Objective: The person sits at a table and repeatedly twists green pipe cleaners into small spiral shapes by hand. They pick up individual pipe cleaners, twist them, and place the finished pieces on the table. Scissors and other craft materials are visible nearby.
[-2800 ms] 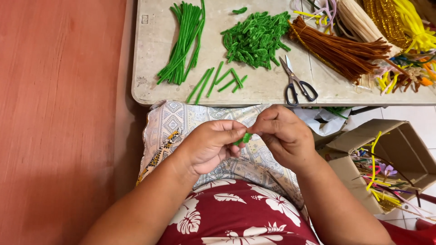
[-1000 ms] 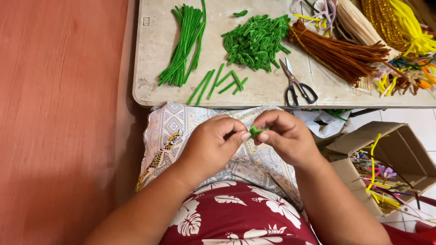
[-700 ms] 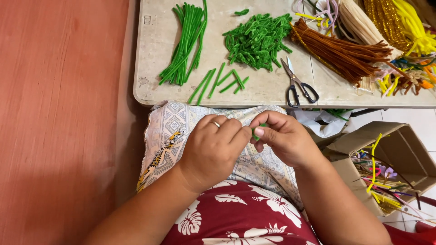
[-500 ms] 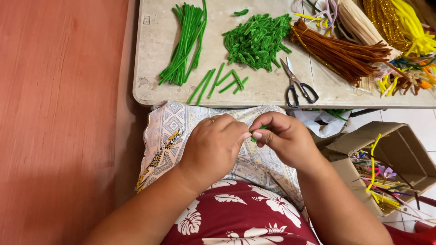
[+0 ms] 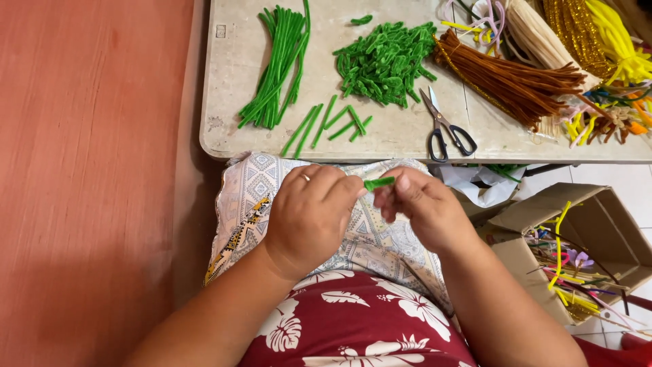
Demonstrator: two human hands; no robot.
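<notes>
A short green pipe-cleaner piece (image 5: 377, 183) is pinched between the fingertips of both hands above my lap. My left hand (image 5: 309, 214) grips its left end, palm down, with a ring on one finger. My right hand (image 5: 422, 207) holds the other end with thumb and forefinger. Just beyond my hands, on the low table (image 5: 231, 136), lie a few cut green pieces (image 5: 326, 124), a bundle of long green pipe cleaners (image 5: 278, 64) and a heap of small bent green pieces (image 5: 384, 62).
Black-handled scissors (image 5: 445, 129) lie on the table's near edge. Brown (image 5: 509, 78), cream and yellow pipe-cleaner bundles fill the table's right end. An open cardboard box (image 5: 584, 258) of colourful scraps stands on the floor to my right. A patterned cloth (image 5: 251, 197) covers my lap.
Both hands have stayed together over my lap, turning and working the green piece. It now sticks out more plainly between the fingertips, and my left hand has rolled palm down.
</notes>
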